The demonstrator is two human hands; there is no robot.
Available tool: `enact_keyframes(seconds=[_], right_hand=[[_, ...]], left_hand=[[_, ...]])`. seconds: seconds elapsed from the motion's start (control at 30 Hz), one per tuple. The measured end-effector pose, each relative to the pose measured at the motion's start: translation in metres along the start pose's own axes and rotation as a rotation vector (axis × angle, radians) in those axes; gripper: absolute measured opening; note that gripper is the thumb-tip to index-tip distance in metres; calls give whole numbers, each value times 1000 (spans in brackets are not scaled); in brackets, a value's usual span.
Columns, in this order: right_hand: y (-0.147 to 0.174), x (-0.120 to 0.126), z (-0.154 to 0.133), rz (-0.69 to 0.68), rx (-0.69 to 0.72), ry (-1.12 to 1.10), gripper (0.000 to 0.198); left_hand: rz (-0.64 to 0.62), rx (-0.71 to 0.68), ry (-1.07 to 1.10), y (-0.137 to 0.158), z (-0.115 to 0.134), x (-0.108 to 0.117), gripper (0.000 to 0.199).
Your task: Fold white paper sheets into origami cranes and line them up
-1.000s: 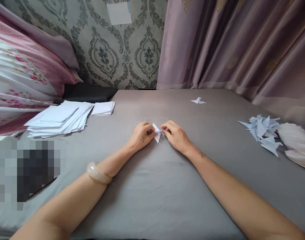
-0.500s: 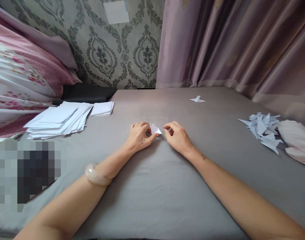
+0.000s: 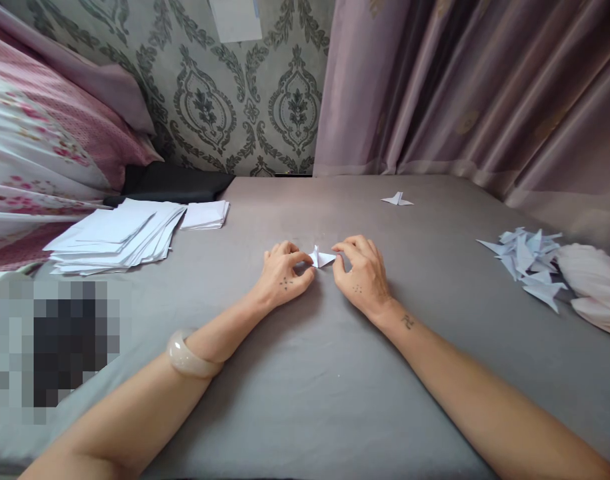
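1. A small piece of folded white paper [image 3: 325, 259] sits near the middle of the grey cloth [image 3: 305, 387], between the two hands, with one narrow point sticking up and a wing spreading to the right.
2. The left hand [image 3: 283, 275] is at the paper's left end. Its thumb and forefinger curve around a gap, the forefinger's tip against the paper; whether they pinch it, I cannot tell.
3. The right hand [image 3: 362, 275] is at the other end, thumb and forefinger bent close to each other beside the tip of the right wing. Whether they grip that tip is too small to tell.
4. A pale bracelet [image 3: 189, 357] circles the left forearm.
5. On the left lie a large stack of paper [image 3: 115, 233] and, just beside it, a smaller stack [image 3: 205, 215], both in front of a black item [image 3: 177, 181].
6. Farther back, right of centre, one folded paper shape [image 3: 397, 199] lies alone.
7. At the far right, a heap of folded shapes [image 3: 525, 253] lies next to a bundled pale cloth [image 3: 592, 283].
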State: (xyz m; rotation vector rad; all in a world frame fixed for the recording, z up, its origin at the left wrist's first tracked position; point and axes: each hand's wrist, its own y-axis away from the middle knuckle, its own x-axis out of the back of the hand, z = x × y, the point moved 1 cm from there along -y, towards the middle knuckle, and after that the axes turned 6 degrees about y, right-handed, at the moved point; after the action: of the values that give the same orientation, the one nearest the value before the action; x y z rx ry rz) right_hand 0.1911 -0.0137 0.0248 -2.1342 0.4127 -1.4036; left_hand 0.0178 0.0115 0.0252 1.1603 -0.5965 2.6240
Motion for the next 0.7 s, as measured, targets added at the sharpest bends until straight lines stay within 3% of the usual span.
enact_keyframes(seconds=[0.2,0.47,0.6,0.7], right_hand=[[1,-13,-4,-211,39,-25,13],[-9,-22,2,-326,19,-9,13],[-14,-20,10,-386,28,-147,13],[-16,-19,13,-428,93,-250,12]], left_hand=[[23,28,-27,-3,-9,-1,23],[-21,-75,-54,-3,-10,-2,24],[13,2,32,-3,-3,2,14],[40,50,114,-3,-2,2,23]])
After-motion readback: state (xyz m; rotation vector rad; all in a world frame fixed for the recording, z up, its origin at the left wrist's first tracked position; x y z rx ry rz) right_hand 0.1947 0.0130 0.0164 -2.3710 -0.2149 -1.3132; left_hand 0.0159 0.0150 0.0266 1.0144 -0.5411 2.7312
